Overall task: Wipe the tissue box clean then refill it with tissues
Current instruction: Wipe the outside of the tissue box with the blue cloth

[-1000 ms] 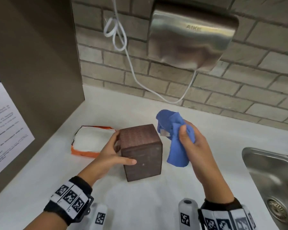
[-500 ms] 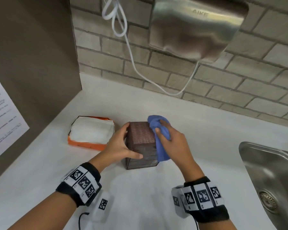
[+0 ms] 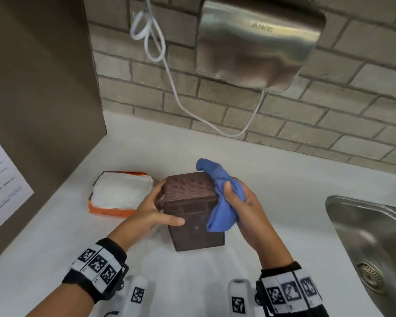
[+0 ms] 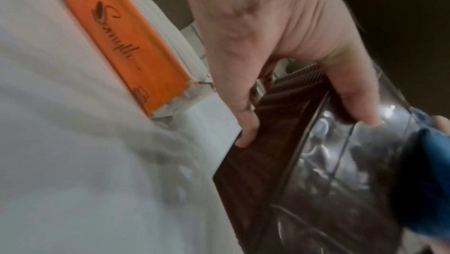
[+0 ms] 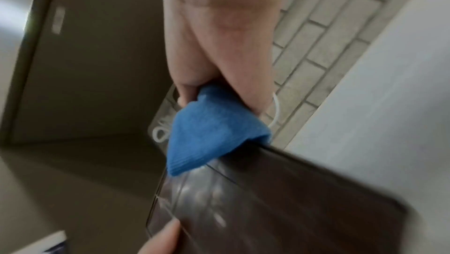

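Observation:
A dark brown cube-shaped tissue box (image 3: pixel 193 211) with a woven-pattern top stands on the white counter (image 3: pixel 284 202). My left hand (image 3: pixel 156 209) grips its left side, thumb across the front face and fingers behind. My right hand (image 3: pixel 240 202) holds a bunched blue cloth (image 3: pixel 220 202) against the box's right side and top right edge. In the left wrist view the left hand (image 4: pixel 280 65) clasps the box (image 4: pixel 280 142), with the cloth (image 4: pixel 428 171) at the right. In the right wrist view the right hand (image 5: pixel 219 65) pinches the cloth (image 5: pixel 209 135) over the box (image 5: pixel 292 200). An orange pack of white tissues (image 3: pixel 121 193) lies left of the box.
A steel sink (image 3: pixel 375 243) is set into the counter at the right. A metal hand dryer (image 3: pixel 258 42) with a white cable (image 3: pixel 169 72) hangs on the brick wall behind. A brown side panel (image 3: pixel 39 88) with a paper notice (image 3: pixel 0 186) closes off the left.
The right hand brought the cloth from the air onto the box's top, then slid it to the right side. The left hand kept its grip on the box.

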Tool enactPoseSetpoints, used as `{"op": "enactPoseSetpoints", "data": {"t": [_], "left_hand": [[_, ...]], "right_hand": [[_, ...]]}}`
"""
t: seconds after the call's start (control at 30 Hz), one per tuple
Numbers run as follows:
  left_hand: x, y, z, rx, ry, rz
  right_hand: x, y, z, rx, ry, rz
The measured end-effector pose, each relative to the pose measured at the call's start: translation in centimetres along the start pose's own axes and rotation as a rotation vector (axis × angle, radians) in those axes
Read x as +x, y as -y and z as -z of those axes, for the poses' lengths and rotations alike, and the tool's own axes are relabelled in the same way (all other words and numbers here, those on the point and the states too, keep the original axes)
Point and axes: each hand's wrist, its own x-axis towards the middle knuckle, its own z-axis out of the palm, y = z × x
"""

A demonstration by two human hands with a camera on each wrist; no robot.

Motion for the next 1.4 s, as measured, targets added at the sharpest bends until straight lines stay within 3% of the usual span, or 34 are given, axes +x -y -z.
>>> {"op": "enactPoseSetpoints", "data": {"t": [0.13,0.27,0.4,0.53,0.73,0.97,1.07,1.23,1.4], "left_hand": [[-0.7,-1.4,0.0,-0.304,0.03,-0.043],[-0.5,-2.0,0.8,-0.4,-0.025,-0.022],[-0.6,-2.4,-0.4,-0.33,0.06,0.07],[-0.7,-2.1,-1.1,-0.366,-0.004,0.132],[-0.9,-2.2,-0.8,-0.236,-0.056,0.186],[-1.3,-1.6,-0.7,-0.13,-0.044,0.196],[-1.4,-1.5,-0.7,-0.047,-0.051,0.216],[-0.9,-0.8,-1.1,0.132,-0.191,0.267],[-0.5,0.5,-0.7,0.118,-0.262,0.348]], "right_hand": [[-3.0,2.1,-0.1,-0.027,0.107,0.086],[-5.4,1.3,0.2,-0.052,0.083,0.059],[-5.2,1.4,0.5,-0.072,0.058,0.072],[-3.9,2.7,1.2,-0.007,0.087,0.08],[-3.9,-0.6,2.0,0.177,0.166,-0.072],[-3.2,-2.4,1.9,0.225,0.017,-0.088],[-2.9,-3.2,1.7,0.17,-0.064,-0.061],[-2.7,-4.5,0.4,0.011,-0.131,-0.025],[-3.1,-5.3,-0.3,-0.254,-0.066,0.062]]}}
